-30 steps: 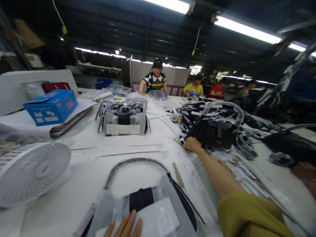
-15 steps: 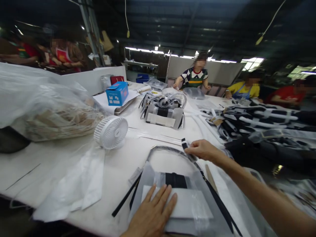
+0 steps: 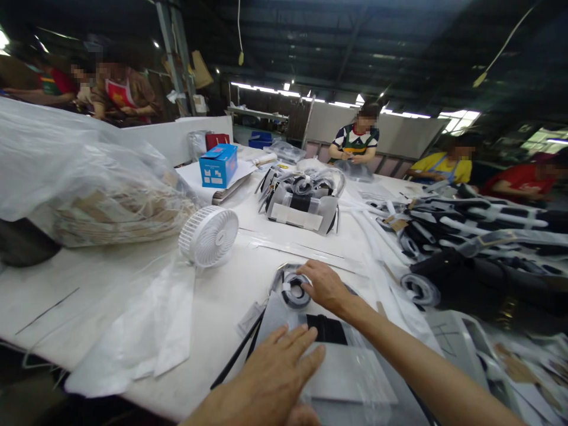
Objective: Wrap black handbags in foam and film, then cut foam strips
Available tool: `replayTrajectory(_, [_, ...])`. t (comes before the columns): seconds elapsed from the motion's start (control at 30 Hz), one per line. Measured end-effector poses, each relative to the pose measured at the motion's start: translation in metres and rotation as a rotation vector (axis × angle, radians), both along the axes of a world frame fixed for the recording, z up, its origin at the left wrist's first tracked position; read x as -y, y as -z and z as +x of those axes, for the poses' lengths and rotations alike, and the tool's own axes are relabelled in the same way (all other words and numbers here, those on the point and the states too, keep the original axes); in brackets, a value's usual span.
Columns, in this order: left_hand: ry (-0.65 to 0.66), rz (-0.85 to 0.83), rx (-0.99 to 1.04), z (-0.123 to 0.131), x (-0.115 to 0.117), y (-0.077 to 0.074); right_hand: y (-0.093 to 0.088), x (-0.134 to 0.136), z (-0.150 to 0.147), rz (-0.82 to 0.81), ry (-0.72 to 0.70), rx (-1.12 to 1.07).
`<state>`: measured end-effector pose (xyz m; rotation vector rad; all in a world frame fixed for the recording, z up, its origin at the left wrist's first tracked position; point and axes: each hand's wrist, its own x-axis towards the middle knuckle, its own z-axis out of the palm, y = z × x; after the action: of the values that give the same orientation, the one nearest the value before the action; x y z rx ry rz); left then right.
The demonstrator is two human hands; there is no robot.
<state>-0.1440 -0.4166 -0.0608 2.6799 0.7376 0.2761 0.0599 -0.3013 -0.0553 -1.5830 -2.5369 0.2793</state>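
A grey bag wrapped in clear plastic (image 3: 346, 378) lies flat on the white table (image 3: 133, 278) in front of me. My left hand (image 3: 275, 378) rests on it, palm down, fingers spread. My right hand (image 3: 326, 287) reaches across to a coiled black-and-white strap roll (image 3: 293, 291) at the bag's top edge, fingers curled on it. A black band (image 3: 326, 328) crosses the bag between the hands.
A small white fan (image 3: 208, 235) stands left of the bag. A blue box (image 3: 219, 165), another wrapped bag (image 3: 302, 204), a pile of black straps and bags (image 3: 470, 236) and a big plastic sack (image 3: 89, 183) surround it. Several people sit at the far side.
My right hand came back from the black bag pile with a strap piece and now holds a coiled roll on the bag. The view swung left; my left hand stayed flat.
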Motion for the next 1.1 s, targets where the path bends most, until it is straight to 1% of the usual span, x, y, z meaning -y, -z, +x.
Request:
replayTrajectory(0.07, [-0.136,-0.048,0.047,-0.012,-0.027,-0.032,0.014,-0.01,-0.005,0.057,-0.185,0.031])
replayTrajectory(0.1, [-0.181,-0.067,0.067,-0.016,-0.044,-0.042,0.022,-0.016,-0.008,0.077,-0.245,0.044])
replayTrajectory(0.13, [-0.243,-0.088,0.084,-0.019,-0.064,-0.047,0.03,-0.021,-0.01,0.087,-0.274,0.051])
replayTrajectory(0.17, [-0.282,-0.118,0.103,-0.02,-0.084,-0.046,0.036,-0.025,-0.012,0.097,-0.288,0.058])
replayTrajectory(0.2, [-0.324,-0.144,0.132,-0.02,-0.105,-0.04,0.041,-0.029,-0.013,0.109,-0.296,0.066])
replayTrajectory(0.23, [-0.365,-0.166,0.15,-0.018,-0.124,-0.03,0.044,-0.032,-0.014,0.122,-0.303,0.079])
replayTrajectory(0.3, [-0.429,-0.188,0.17,-0.011,-0.157,-0.003,0.045,-0.035,-0.013,0.144,-0.314,0.111])
replayTrajectory(0.33, [-0.44,-0.195,0.172,-0.007,-0.168,0.011,0.044,-0.035,-0.012,0.146,-0.313,0.123])
replayTrajectory(0.4, [-0.443,-0.206,0.173,0.002,-0.183,0.037,0.04,-0.034,-0.007,0.103,-0.268,0.118])
replayTrajectory(0.43, [-0.44,-0.21,0.175,0.007,-0.186,0.047,0.039,-0.032,-0.004,0.067,-0.226,0.108])
replayTrajectory(0.5, [-0.441,-0.205,0.187,0.014,-0.189,0.06,0.039,-0.029,0.001,0.0,-0.125,0.086])
replayTrajectory(0.57, [-0.448,-0.188,0.207,0.019,-0.188,0.068,0.041,-0.028,0.004,-0.03,-0.047,0.076])
replayTrajectory(0.63, [-0.458,-0.174,0.234,0.022,-0.187,0.072,0.044,-0.029,0.004,-0.036,-0.011,0.067])
replayTrajectory(0.87, [-0.472,-0.211,0.335,0.02,-0.191,0.079,0.048,-0.04,-0.009,-0.01,0.09,0.038])
replayTrajectory(1.0, [-0.457,-0.22,0.352,0.02,-0.189,0.077,0.051,-0.045,-0.005,-0.005,0.151,0.032])
replayTrajectory(1.1, [-0.469,-0.212,0.343,0.023,-0.184,0.073,0.051,-0.048,-0.002,-0.018,0.155,0.05])
